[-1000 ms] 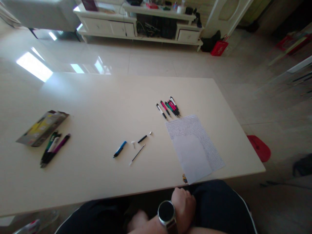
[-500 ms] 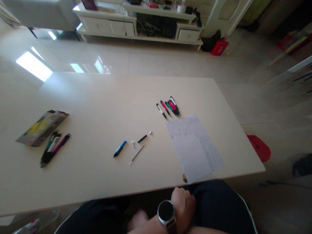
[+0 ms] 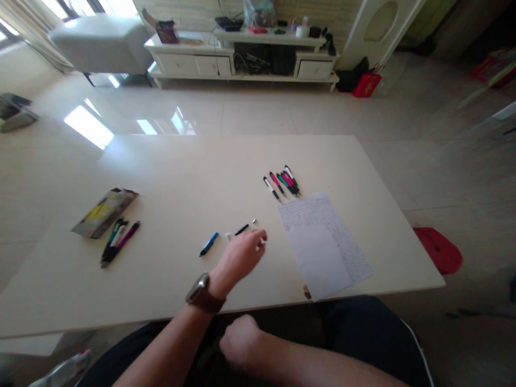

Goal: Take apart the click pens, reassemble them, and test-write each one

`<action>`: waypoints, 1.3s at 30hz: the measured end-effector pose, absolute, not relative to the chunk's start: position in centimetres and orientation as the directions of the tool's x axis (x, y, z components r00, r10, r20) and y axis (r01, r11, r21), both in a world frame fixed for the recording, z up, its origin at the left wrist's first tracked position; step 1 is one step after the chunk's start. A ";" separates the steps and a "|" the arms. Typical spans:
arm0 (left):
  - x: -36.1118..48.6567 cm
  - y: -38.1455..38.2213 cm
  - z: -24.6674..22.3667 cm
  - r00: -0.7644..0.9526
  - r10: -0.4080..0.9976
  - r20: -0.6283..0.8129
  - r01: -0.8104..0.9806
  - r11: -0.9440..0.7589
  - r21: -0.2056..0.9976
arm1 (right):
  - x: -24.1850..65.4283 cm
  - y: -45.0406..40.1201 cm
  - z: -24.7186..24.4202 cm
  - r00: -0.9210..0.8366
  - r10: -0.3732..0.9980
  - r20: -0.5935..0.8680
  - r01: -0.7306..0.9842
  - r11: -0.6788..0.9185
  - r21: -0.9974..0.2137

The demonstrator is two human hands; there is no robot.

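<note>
My left hand (image 3: 243, 251), with a watch (image 3: 197, 287) on its wrist, is over the table beside loose pen parts. Its fingers are loosely bent, with gaps between them, and I see nothing held. Just past it lie a black grip tube (image 3: 242, 229) and a small silver tip (image 3: 254, 221). To its left are a small white piece (image 3: 228, 236) and a blue pen barrel (image 3: 209, 244). The thin refill seen earlier is hidden, apparently behind my hand or arm. My right hand (image 3: 241, 341) rests closed in my lap, below the table edge.
Several pens (image 3: 284, 181) lie above a handwritten sheet (image 3: 318, 252) on the right of the white table (image 3: 173, 188). More pens (image 3: 120, 243) lie by a grey-yellow packet (image 3: 105, 213) on the left. A red stool (image 3: 437, 250) stands past the right edge.
My left hand has risen from my lap, where the forearms were crossed, and moved over the pen parts. My right hand is still in the lap. The view has tilted up and shifted left.
</note>
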State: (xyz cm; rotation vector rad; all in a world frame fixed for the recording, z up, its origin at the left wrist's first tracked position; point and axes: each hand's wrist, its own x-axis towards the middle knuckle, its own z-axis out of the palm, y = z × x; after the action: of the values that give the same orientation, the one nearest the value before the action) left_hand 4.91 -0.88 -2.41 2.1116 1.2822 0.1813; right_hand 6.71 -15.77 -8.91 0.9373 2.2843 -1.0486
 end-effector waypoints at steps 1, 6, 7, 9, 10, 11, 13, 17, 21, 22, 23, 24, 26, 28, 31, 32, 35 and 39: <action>3.1 0.2 -2.5 0.421 0.887 -0.191 0.782 -0.248 0.571 | 6.8 -15.9 -8.8 -0.665 0.344 -0.663 0.726 0.508 -0.463; -2.7 2.1 -3.7 0.109 0.969 -0.224 0.887 0.007 0.462 | 6.9 -16.3 -8.1 -0.693 0.279 -0.665 0.664 0.606 -0.438; -3.1 2.0 -4.0 0.104 0.965 -0.242 0.896 0.014 0.443 | 6.9 -16.3 -8.0 -0.701 0.273 -0.659 0.655 0.612 -0.443; -3.3 1.6 -4.5 0.115 0.959 -0.258 0.910 0.003 0.415 | 6.9 -16.2 -7.9 -0.708 0.235 -0.666 0.637 0.619 -0.459; -3.3 1.4 -4.8 0.126 0.958 -0.257 0.913 -0.010 0.409 | 6.9 -16.2 -8.0 -0.707 0.222 -0.672 0.633 0.623 -0.460; -3.2 1.3 -5.1 0.140 0.958 -0.250 0.913 -0.027 0.407 | 6.9 -16.1 -8.1 -0.704 0.210 -0.678 0.629 0.628 -0.459; -2.9 1.2 -5.5 0.176 0.958 -0.225 0.906 -0.069 0.417 | 6.9 -16.1 -8.5 -0.695 0.201 -0.690 0.626 0.640 -0.445; -2.4 1.4 -6.1 0.219 0.955 -0.200 0.897 -0.117 0.425 | 7.0 -16.3 -9.1 -0.705 0.213 -0.676 0.620 0.648 -0.443; -2.0 1.5 -6.5 0.215 0.952 -0.216 0.909 -0.114 0.400 | 7.1 -16.3 -8.7 -0.720 0.260 -0.644 0.632 0.629 -0.453; -1.9 1.5 -6.5 0.209 0.953 -0.220 0.912 -0.109 0.395 | 7.2 -16.3 -8.4 -0.715 0.264 -0.648 0.638 0.625 -0.450; -1.8 1.5 -6.6 0.201 0.955 -0.220 0.915 -0.103 0.390 | 7.3 -16.2 -8.1 -0.713 0.264 -0.650 0.642 0.620 -0.451; -1.7 1.5 -6.6 0.194 0.957 -0.216 0.918 -0.099 0.384 | 7.3 -16.1 -7.8 -0.713 0.262 -0.651 0.643 0.615 -0.457; -1.5 1.6 -6.6 0.181 0.963 -0.201 0.920 -0.094 0.380 | 7.5 -15.8 -7.2 -0.713 0.253 -0.654 0.644 0.605 -0.468; -1.4 1.7 -6.3 0.168 0.967 -0.192 0.915 -0.080 0.395 | 7.6 -15.6 -6.8 -0.704 0.250 -0.665 0.650 0.605 -0.460; -1.4 1.8 -5.8 0.150 0.968 -0.204 0.886 -0.040 0.462 | 7.8 -15.5 -6.6 -0.689 0.256 -0.678 0.659 0.610 -0.439; -1.5 1.8 -5.6 0.152 0.967 -0.206 0.868 -0.031 0.495 | 7.9 -15.5 -6.6 -0.691 0.258 -0.675 0.658 0.612 -0.440; -1.9 1.5 -5.4 0.199 0.963 -0.181 0.820 -0.062 0.570 | 8.1 -15.5 -6.6 -0.698 0.279 -0.660 0.659 0.611 -0.439; -2.8 0.9 -5.5 0.275 0.949 -0.156 0.818 -0.146 0.557 | 8.4 -15.6 -6.4 -0.695 0.282 -0.662 0.666 0.598 -0.445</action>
State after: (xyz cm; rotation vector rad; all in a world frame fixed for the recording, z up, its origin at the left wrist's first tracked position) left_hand -2.77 0.94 -5.48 2.0053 1.5839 0.3136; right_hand 8.40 -15.62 -6.36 0.7489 2.2887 -0.9444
